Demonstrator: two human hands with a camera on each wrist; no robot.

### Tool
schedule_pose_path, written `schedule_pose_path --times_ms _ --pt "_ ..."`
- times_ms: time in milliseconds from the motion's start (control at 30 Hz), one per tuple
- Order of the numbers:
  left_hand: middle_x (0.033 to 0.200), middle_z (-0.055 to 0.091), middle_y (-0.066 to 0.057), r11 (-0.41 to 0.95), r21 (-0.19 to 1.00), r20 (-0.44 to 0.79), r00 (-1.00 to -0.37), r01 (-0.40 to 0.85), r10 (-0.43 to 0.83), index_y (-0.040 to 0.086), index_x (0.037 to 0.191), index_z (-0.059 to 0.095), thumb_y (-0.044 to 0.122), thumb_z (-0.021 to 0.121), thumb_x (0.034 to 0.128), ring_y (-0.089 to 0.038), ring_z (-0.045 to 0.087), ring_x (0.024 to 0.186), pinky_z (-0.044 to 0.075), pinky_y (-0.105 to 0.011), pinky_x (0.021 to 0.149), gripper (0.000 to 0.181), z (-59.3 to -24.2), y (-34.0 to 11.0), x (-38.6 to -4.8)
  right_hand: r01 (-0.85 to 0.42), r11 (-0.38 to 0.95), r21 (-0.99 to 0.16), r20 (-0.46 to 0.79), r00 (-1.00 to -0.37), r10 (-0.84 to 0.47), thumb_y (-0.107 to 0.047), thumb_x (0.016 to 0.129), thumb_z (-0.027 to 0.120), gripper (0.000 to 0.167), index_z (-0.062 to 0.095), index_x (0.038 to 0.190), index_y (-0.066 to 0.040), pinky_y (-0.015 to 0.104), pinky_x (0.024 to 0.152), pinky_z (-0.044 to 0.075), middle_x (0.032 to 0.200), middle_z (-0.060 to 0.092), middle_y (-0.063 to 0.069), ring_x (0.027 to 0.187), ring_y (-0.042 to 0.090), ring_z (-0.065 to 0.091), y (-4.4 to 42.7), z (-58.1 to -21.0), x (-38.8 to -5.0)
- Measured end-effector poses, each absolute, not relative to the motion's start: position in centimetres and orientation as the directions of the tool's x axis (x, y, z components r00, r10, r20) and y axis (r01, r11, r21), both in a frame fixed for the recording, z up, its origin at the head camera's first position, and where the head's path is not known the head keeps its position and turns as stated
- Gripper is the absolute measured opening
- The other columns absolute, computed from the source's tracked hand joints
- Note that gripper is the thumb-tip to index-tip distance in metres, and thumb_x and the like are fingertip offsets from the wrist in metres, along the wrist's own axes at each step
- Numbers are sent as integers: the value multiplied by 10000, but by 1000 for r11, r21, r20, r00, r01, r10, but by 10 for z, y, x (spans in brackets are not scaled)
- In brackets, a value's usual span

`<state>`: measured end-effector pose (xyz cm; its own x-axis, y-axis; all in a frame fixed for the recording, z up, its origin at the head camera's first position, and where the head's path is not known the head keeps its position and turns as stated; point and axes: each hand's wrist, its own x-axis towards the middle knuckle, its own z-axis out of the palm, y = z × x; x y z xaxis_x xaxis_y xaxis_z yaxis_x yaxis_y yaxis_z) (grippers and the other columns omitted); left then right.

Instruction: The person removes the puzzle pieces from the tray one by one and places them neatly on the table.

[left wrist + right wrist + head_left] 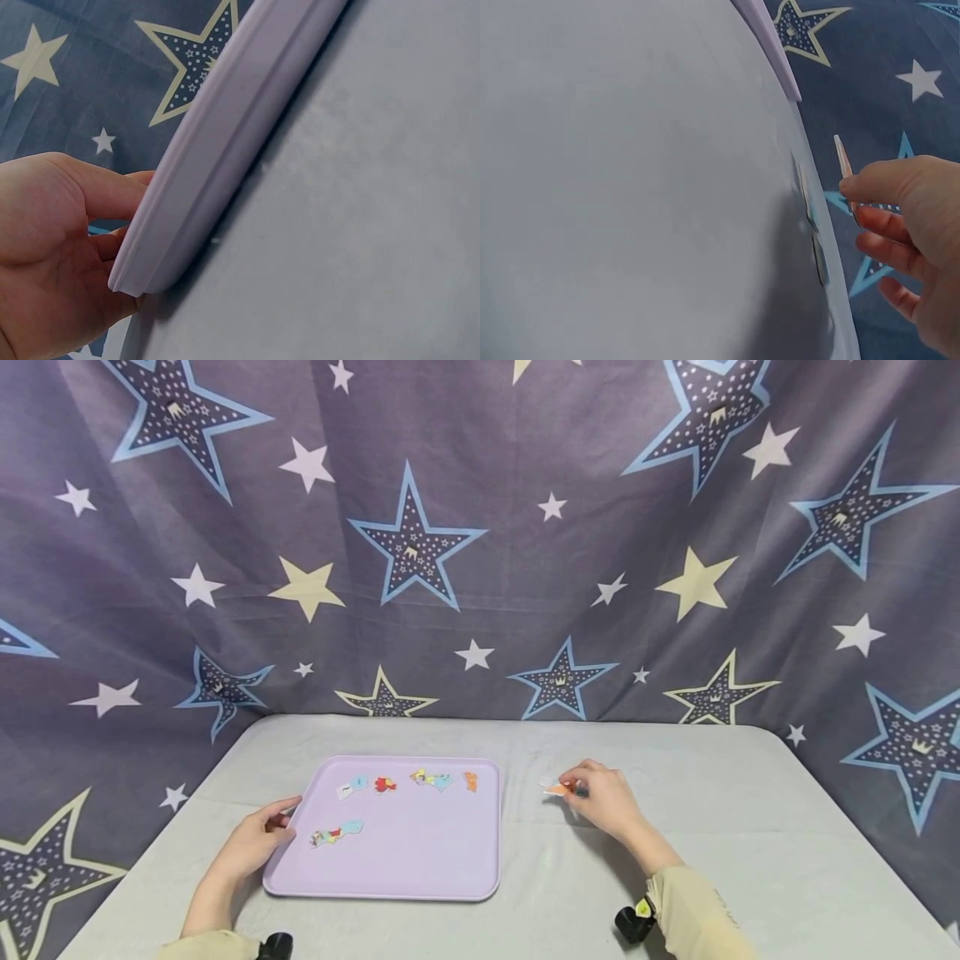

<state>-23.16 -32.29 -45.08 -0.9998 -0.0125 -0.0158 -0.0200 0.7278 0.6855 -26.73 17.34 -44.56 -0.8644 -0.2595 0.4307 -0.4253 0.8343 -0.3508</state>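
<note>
A lilac tray lies on the table, and my left hand holds its left edge. In the left wrist view the thumb of the left hand is against the tray's rim, with the other fingers partly hidden behind it. My right hand pinches a small, thin orange-and-white cutout to the right of the tray. Edge-on in the right wrist view, the cutout sits between thumb and index finger of the right hand, raised off the table.
On the tray lie a blue-and-white cutout, a red one, a yellow-and-blue figure, an orange piece and another figure. Flat pieces lie on the table below the right hand. A star-patterned curtain hangs behind.
</note>
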Motion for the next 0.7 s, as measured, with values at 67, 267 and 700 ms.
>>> schedule_pose_path --times_ms 67,267,700 --pt "937 531 -120 726 688 -17 -1000 -20 -12 -66 1297 431 28 553 808 -162 461 795 380 -234 667 513 -451 -323 -231 -418 841 -344 432 -866 -254 -150 699 725 193 705 891 -136 409 722 415 862 628 -10 755 171 596 179 -444 -267" --pt "932 530 -116 723 691 -14 -1000 -19 -13 -66 1293 438 23 553 802 -142 460 781 383 -222 663 512 -452 -322 -231 -368 872 -322 403 -887 -225 -151 711 718 189 701 899 -139 446 731 405 864 625 -8 759 162 584 198 -444 -268" --pt "933 544 -123 733 680 2 -1000 -3 -7 -78 1284 440 30 578 804 -144 473 779 390 -233 658 511 -454 -324 -234 -282 896 -342 333 -928 -165 -163 734 704 206 700 934 -114 461 700 386 863 617 18 741 167 564 232 -450 -271"
